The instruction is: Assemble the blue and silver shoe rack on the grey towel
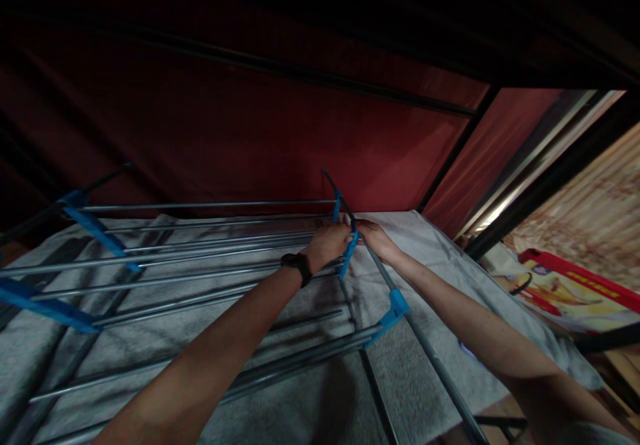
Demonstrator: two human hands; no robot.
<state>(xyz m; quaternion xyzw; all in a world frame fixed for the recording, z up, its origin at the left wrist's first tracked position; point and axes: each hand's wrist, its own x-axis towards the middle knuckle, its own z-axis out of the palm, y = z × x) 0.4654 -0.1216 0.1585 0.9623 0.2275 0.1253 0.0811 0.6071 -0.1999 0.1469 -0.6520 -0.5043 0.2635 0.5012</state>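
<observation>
my left hand (327, 243) and right hand (376, 238) meet at the far end of a folding drying rack (200, 258), which lies on a grey towel (420, 365) spread below a dark red cloth wall (250, 131). the left grip is closed around the blue plastic joint (349, 253); the right grip rests curled on the grey side tube (385, 275) just beside it, though how tight i cannot tell. a black wristband (297, 266) sits on my left wrist.

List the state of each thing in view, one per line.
Grey metal drying rack with blue plastic joints: lying tilted over the towel.
Grey towel: spread flat beneath.
Left hand: gripping a blue joint.
Right hand: on the side rod.
Black wristband: on left wrist.
</observation>
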